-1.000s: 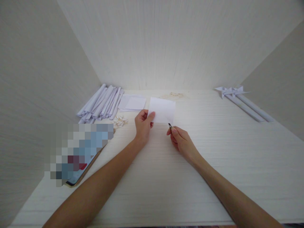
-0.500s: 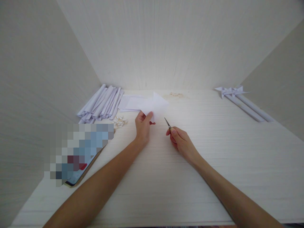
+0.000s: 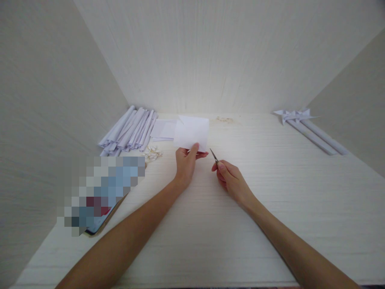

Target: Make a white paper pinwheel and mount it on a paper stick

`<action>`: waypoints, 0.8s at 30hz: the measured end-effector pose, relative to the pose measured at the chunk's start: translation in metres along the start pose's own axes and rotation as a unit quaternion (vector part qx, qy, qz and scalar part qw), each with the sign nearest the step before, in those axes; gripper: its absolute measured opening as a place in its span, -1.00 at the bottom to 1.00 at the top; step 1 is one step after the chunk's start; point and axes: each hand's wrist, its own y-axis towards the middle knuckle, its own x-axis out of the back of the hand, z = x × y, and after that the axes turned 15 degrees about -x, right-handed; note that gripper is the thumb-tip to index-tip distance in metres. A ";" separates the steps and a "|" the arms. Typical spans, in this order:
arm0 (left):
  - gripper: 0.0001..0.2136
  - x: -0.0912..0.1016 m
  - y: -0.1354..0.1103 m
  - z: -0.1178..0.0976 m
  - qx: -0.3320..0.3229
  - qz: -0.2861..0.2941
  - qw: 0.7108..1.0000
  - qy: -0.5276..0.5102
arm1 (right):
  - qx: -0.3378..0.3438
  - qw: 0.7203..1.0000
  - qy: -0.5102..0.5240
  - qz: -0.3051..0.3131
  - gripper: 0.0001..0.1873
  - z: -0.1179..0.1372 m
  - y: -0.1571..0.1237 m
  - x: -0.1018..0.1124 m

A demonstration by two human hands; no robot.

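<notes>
My left hand (image 3: 186, 162) pinches the lower edge of a white square of paper (image 3: 192, 132) between thumb and fingers. The paper is held up in front of me with a crease or folded corner at its upper left. To its right, my right hand (image 3: 228, 176) grips small scissors (image 3: 214, 155), their thin pointed blades together and aimed up and left. The palm and fingers hide the handles. The scissors and the paper are apart. Behind the held paper lie more flat paper sheets (image 3: 162, 129) on the table.
Rolled paper sticks (image 3: 132, 130) are piled at the back left, beside a scatter of small white and tan bits (image 3: 152, 153). A phone (image 3: 105, 214), mostly blurred out, lies at the left. Paper pinwheels (image 3: 296, 116) on paper sticks rest at the back right. Panels enclose the table.
My left hand has turned the paper from a slanted, corner-up position to a squarer one facing me, and shifted slightly right. The right hand with the scissors has barely moved.
</notes>
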 end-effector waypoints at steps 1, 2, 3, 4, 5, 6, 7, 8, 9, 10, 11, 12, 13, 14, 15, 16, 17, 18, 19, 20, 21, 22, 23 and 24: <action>-0.77 0.000 0.000 -0.001 -0.001 0.004 1.000 -0.002 | 0.000 1.000 0.000 0.001 -0.63 0.000 0.000 0.000; -0.77 -0.001 -0.001 -0.002 -0.003 0.011 1.000 0.000 | 0.001 1.000 0.001 0.003 -0.63 0.000 0.000 0.000; -0.77 -0.001 -0.002 -0.002 -0.006 0.019 1.000 0.004 | 0.001 1.000 0.001 0.006 -0.63 0.000 0.000 0.000; -0.76 -0.001 -0.002 -0.003 -0.010 0.026 1.000 0.011 | 0.000 1.000 0.001 0.009 -0.63 0.000 0.000 0.000; -0.75 -0.001 -0.003 -0.004 -0.013 0.032 0.999 0.019 | 0.000 1.000 0.002 0.012 -0.62 0.000 0.000 0.000; -0.75 -0.001 -0.004 -0.004 -0.017 0.038 0.999 0.026 | -0.002 1.000 0.003 0.014 -0.62 0.000 0.000 0.000; -0.74 -0.001 -0.004 -0.004 -0.021 0.042 0.998 0.033 | -0.005 1.000 0.005 0.016 -0.62 0.000 0.000 0.000; -0.73 0.000 -0.004 -0.005 -0.025 0.046 0.998 0.039 | -0.007 1.000 0.008 0.018 -0.62 0.000 0.000 0.000; -0.73 0.000 -0.005 -0.005 -0.028 0.049 0.997 0.043 | -0.009 1.000 0.009 0.018 -0.62 0.000 -0.001 0.000; -0.73 0.000 -0.005 -0.005 -0.030 0.053 0.997 0.047 | -0.011 1.000 0.010 0.018 -0.61 0.001 -0.001 0.000; -0.73 0.000 -0.005 -0.005 -0.030 0.058 0.997 0.048 | -0.012 1.000 0.009 0.018 -0.61 0.001 -0.001 0.000; -0.73 0.000 -0.005 -0.005 -0.028 0.063 0.996 0.048 | -0.012 1.000 0.007 0.017 -0.61 0.002 -0.001 0.000; -0.72 0.000 -0.006 -0.005 -0.027 0.067 0.996 0.047 | -0.012 1.000 0.002 0.016 -0.62 0.002 -0.002 0.000; -0.72 0.000 -0.006 -0.006 -0.024 0.072 0.996 0.046 | -0.011 1.000 -0.003 0.015 -0.62 0.002 -0.002 0.000; -0.73 0.000 -0.006 -0.006 -0.022 0.076 0.996 0.046 | -0.011 1.000 -0.008 0.013 -0.62 0.002 -0.002 0.000; -0.73 0.000 -0.006 -0.007 -0.021 0.078 0.996 0.047 | -0.010 1.000 -0.012 0.012 -0.62 0.002 -0.002 0.000; -0.73 0.000 -0.007 -0.007 -0.019 0.079 0.995 0.049 | -0.008 1.000 -0.015 0.011 -0.62 0.002 -0.001 0.000; -0.74 0.000 -0.007 -0.007 -0.017 0.080 0.995 0.051 | -0.006 1.000 -0.016 0.011 -0.62 0.002 -0.001 0.000; -0.74 -0.001 -0.007 -0.008 -0.015 0.080 0.995 0.052 | -0.004 1.000 -0.016 0.011 -0.61 0.002 -0.001 0.000; -0.75 -0.001 -0.007 -0.008 -0.014 0.080 0.995 0.052 | -0.002 1.000 -0.016 0.011 -0.61 0.001 -0.001 0.000; -0.75 -0.001 -0.007 -0.008 -0.013 0.080 0.995 0.051 | -0.001 1.000 -0.017 0.011 -0.61 0.001 0.000 0.000; -0.76 -0.001 -0.008 -0.008 -0.012 0.080 0.995 0.050 | -0.001 1.000 -0.017 0.011 -0.61 0.001 0.000 0.000; -0.76 -0.001 -0.008 -0.008 -0.012 0.080 0.996 0.049 | 0.000 1.000 -0.018 0.011 -0.61 0.001 0.000 0.000; -0.76 -0.001 -0.008 -0.008 -0.012 0.080 0.996 0.049 | 0.000 1.000 -0.019 0.010 -0.61 0.000 0.000 0.000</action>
